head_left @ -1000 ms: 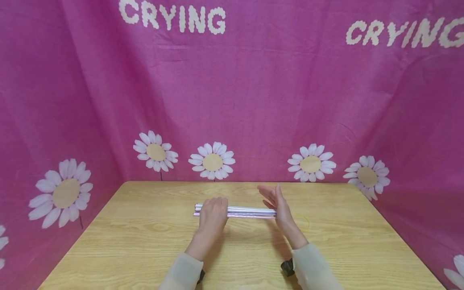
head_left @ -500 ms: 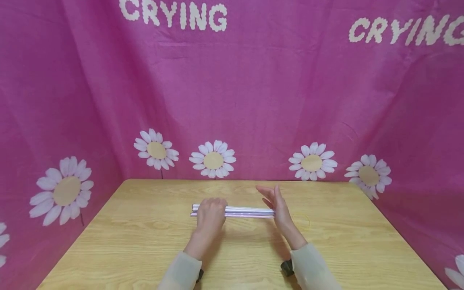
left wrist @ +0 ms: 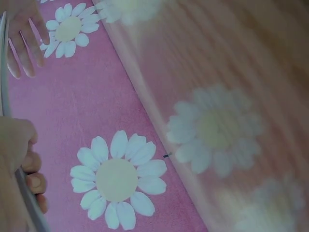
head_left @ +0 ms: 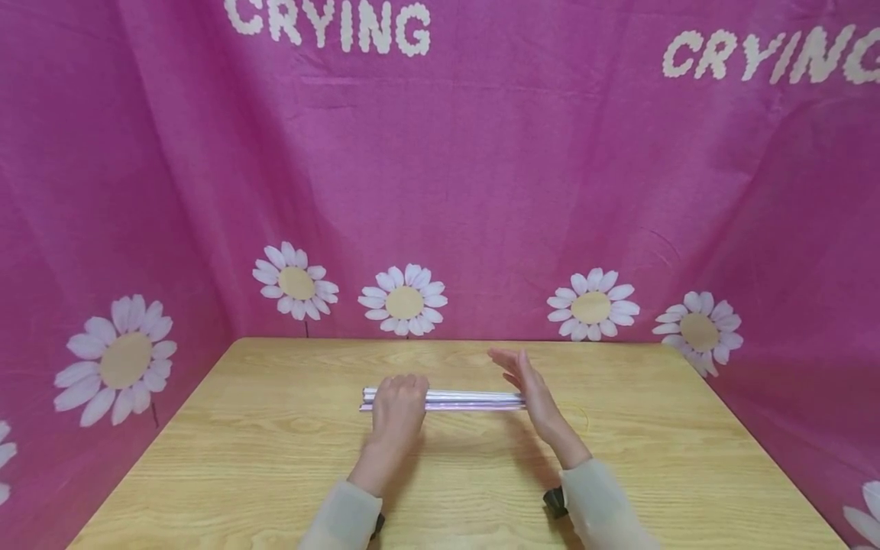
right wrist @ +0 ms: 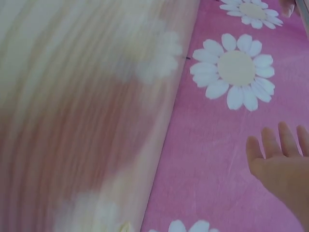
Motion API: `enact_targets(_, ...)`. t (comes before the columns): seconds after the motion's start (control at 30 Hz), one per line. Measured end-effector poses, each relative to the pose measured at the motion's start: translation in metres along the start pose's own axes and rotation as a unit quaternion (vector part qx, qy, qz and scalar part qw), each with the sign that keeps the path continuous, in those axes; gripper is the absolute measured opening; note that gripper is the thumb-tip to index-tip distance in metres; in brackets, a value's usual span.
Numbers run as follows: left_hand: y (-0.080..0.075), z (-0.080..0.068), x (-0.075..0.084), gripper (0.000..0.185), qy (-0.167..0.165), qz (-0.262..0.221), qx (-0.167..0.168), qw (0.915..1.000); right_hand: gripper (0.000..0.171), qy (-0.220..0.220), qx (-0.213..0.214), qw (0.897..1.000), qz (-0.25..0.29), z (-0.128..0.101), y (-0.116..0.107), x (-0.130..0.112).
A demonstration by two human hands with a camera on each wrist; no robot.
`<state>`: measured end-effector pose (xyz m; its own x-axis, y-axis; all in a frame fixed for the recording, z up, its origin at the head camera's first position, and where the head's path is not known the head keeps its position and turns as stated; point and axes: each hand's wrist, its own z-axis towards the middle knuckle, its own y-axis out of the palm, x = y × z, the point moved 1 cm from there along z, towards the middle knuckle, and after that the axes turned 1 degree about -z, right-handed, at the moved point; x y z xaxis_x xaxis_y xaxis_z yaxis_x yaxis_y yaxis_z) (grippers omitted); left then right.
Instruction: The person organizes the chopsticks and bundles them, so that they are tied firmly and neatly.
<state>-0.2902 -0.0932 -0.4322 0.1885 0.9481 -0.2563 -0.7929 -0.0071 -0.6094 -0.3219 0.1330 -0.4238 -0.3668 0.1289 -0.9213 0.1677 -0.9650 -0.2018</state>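
My left hand (head_left: pixel 400 412) grips a bundle of long, thin white and pale purple sticks (head_left: pixel 474 401) near its left end, holding it level above the table. The sticks' short left ends poke out past the fist. At the bundle's other end stands my right hand (head_left: pixel 539 397), fingers straight, its palm against or very close to the stick tips. In the left wrist view, curled fingers (left wrist: pixel 34 179) wrap the sticks at the left edge. The right wrist view shows the right hand (right wrist: pixel 285 169) with its fingers extended. What exactly the sticks are cannot be told.
A thin yellow loop, like a rubber band (head_left: pixel 586 418), lies on the wooden table (head_left: pixel 275 458) just right of my right wrist. Behind and beside the table hangs a magenta cloth (head_left: pixel 481 191) printed with daisies and lettering.
The right hand and forearm have shifted slightly right, and that hand still meets the bundle's end. The left hand keeps its grip, with the bundle a little further left than at first.
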Motion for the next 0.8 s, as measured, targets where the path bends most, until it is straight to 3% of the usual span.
enact_targets(0.23, 0.000, 0.001, -0.004, 0.019, -0.008, 0.009, 0.029, 0.9995, 0.066, -0.026, 0.027, 0.998, -0.041, -0.002, -0.025, 0.001)
enact_targets(0.37, 0.001, 0.000, -0.006, 0.018, -0.008, 0.003, 0.036, 0.9993, 0.060, -0.010, 0.054, 0.991, -0.119, -0.004, -0.046, 0.002)
enact_targets(0.43, 0.000, 0.000, -0.006, 0.017, -0.008, 0.003, 0.040, 0.9991, 0.057, 0.002, 0.071, 0.980, -0.185, -0.005, -0.059, 0.003)
enact_targets(0.5, 0.000, 0.000, -0.007, 0.018, -0.009, -0.002, 0.042, 0.9991, 0.052, 0.015, 0.082, 0.964, -0.251, -0.007, -0.072, 0.005)
enact_targets(0.57, -0.001, 0.000, -0.007, 0.020, -0.011, -0.007, 0.041, 0.9991, 0.047, 0.017, 0.085, 0.942, -0.325, -0.009, -0.083, 0.007)
enact_targets(0.7, -0.002, 0.000, -0.008, 0.021, -0.015, -0.016, 0.034, 0.9992, 0.032, -0.014, 0.045, 0.880, -0.473, -0.016, -0.096, 0.014)
enact_targets(0.8, -0.003, 0.001, -0.008, 0.020, -0.015, -0.018, 0.028, 0.9993, 0.014, -0.038, 0.010, 0.834, -0.551, -0.022, -0.101, 0.023)
